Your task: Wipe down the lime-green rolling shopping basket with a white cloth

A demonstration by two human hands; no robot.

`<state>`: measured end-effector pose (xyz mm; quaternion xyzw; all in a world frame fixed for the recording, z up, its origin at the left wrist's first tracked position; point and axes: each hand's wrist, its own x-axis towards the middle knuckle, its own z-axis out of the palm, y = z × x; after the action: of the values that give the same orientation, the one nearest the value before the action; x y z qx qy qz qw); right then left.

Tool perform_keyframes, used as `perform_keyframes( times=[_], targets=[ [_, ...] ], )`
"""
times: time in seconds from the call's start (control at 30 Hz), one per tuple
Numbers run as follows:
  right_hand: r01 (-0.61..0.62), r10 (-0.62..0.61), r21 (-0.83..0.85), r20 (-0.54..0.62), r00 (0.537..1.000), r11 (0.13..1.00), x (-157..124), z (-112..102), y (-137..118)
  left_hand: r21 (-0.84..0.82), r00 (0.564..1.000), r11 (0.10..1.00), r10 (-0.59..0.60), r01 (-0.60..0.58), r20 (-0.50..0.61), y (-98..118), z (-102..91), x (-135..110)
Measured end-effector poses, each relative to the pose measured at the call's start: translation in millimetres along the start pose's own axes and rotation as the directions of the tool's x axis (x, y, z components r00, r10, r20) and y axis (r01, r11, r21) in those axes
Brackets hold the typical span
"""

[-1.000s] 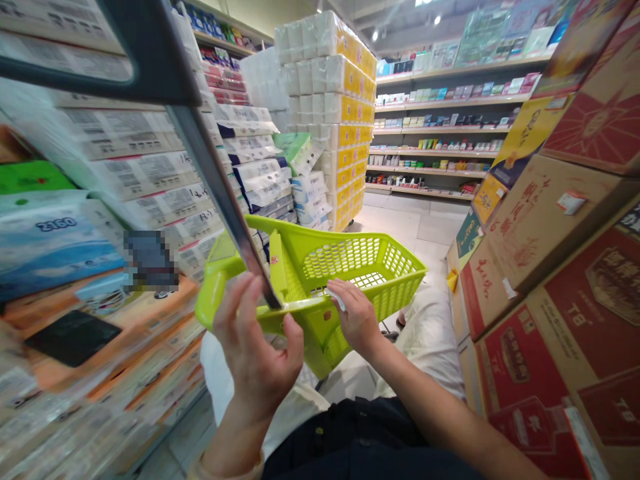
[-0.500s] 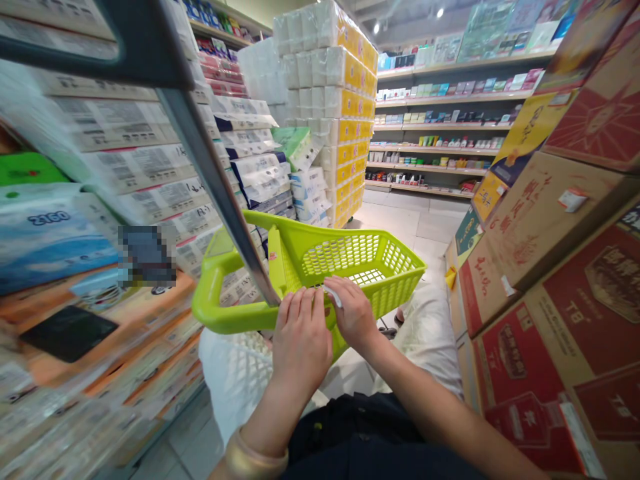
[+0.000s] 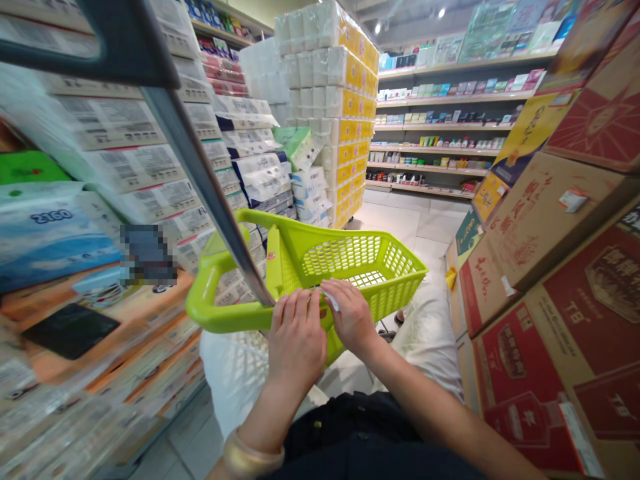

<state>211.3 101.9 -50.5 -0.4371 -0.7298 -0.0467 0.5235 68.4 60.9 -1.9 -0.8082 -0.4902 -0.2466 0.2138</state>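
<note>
A lime-green plastic shopping basket (image 3: 370,267) sits in front of me at waist height, its handle bar (image 3: 220,320) nearest me. My left hand (image 3: 296,340) lies palm down on the near rim, fingers together and curled over it. Touching it on the right, my right hand (image 3: 353,317) also grips the rim, with a small white thing under its fingers that I cannot make out. The basket's mesh inside looks empty.
Wrapped tissue packs (image 3: 125,173) fill the shelves on the left, behind a grey shelf post (image 3: 200,180). Red and brown cartons (image 3: 550,280) are stacked on the right. A tall stack of paper rolls (image 3: 345,113) stands ahead, with far shelves (image 3: 440,133) beyond a tiled aisle.
My left hand, raised and open a second ago, came down onto the basket's near rim beside my right hand. The basket shifted slightly.
</note>
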Motion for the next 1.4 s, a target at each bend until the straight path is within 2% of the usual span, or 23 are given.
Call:
perform_keyframes(
  times=[0.1,0.27,0.33,0.5,0.6,0.73,1.0,1.27,1.4],
  targets=[
    [0.016,-0.016,0.005,0.009,1.0,1.0,-1.5,-1.4,1.2,0.012,1.0,1.0,0.002,-0.002,0.002,-2.6,-1.9,-0.4],
    [-0.065,0.062,-0.079,-0.042,0.997,0.995,-5.3,-6.0,15.1,0.027,1.0,1.0,-0.006,0.007,-0.015,-8.0,-4.2,3.7],
    [-0.069,0.067,-0.065,-0.036,0.997,0.996,-3.3,-2.9,7.3,0.025,1.0,1.0,-0.009,0.01,-0.024,-9.4,-3.7,5.8],
    [0.023,-0.023,0.004,0.005,1.0,1.0,2.2,5.7,-16.9,0.031,0.999,0.999,-0.022,0.023,-0.031,-7.7,-2.9,5.6],
    [0.017,-0.017,-0.022,0.003,1.0,1.0,-0.9,1.7,-6.0,0.03,1.0,0.999,-0.02,0.02,-0.008,-5.2,-4.5,3.6],
    [-0.055,0.053,-0.082,-0.03,0.998,0.995,-5.7,-5.2,12.7,0.024,0.999,0.999,-0.031,0.031,0.013,-2.5,-6.0,2.9],
    [-0.006,0.007,-0.024,0.013,1.0,1.0,1.1,3.1,-12.4,0.013,0.999,1.0,-0.028,0.028,0.025,-1.1,-3.3,2.9],
    [-0.091,0.087,-0.122,-0.036,0.996,0.988,-13.4,-11.6,33.8,0.016,1.0,1.0,-0.023,0.023,0.015,-0.8,-4.1,2.3],
    [-0.109,0.105,-0.113,-0.045,0.994,0.988,-10.1,-6.3,20.8,0.018,0.999,0.999,-0.028,0.027,0.015,0.1,-4.6,2.9]
  ],
)
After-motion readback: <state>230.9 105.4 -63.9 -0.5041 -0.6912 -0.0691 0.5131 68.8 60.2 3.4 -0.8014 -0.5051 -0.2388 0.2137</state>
